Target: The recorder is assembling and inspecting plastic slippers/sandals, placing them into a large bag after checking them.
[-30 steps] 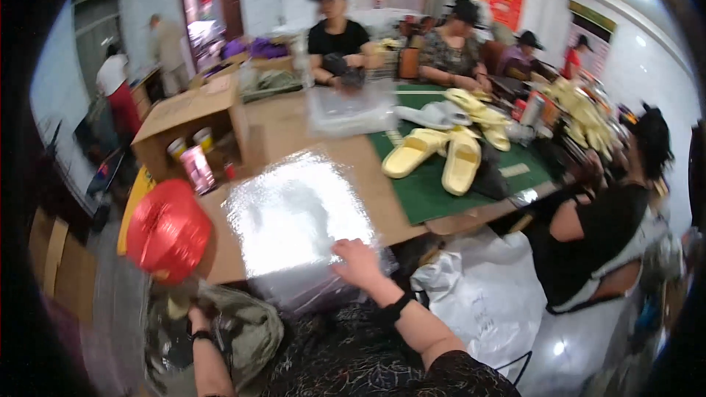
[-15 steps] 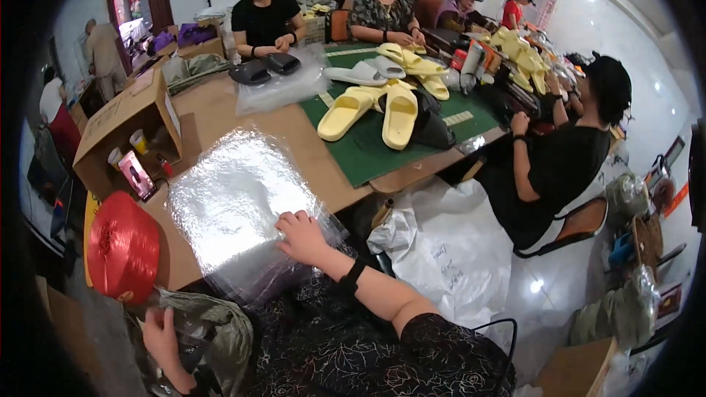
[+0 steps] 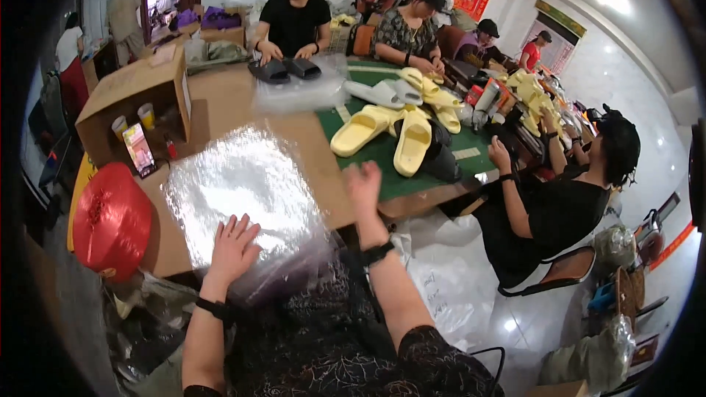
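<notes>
A stack of shiny clear plastic bags (image 3: 235, 184) lies on the brown tabletop directly before me. My left hand (image 3: 235, 248) rests on its near part, fingers spread and flat. Beyond the stack's right edge my right hand (image 3: 362, 187) is held out over the table edge, its fingers curled in with nothing visible in them. Nearest to it are yellow slippers (image 3: 360, 131), piled on a green cutting mat (image 3: 375, 185), with another yellow slipper (image 3: 412, 148) leaning on dark ones. A pair of grey slippers (image 3: 375, 93) sits behind them.
To the left stand a big red twine spool (image 3: 112, 220), a phone (image 3: 140, 148) and an open cardboard box (image 3: 132, 95) with cups. Across the table a person handles black slippers (image 3: 287, 70) on clear bags. A seated co-worker (image 3: 566, 202) is on the right. White sacking (image 3: 448, 265) hangs below the table edge.
My left hand has come up from beside the spool onto the bags. The right hand has left the stack and moved right and forward toward the yellow slippers. My view has shifted.
</notes>
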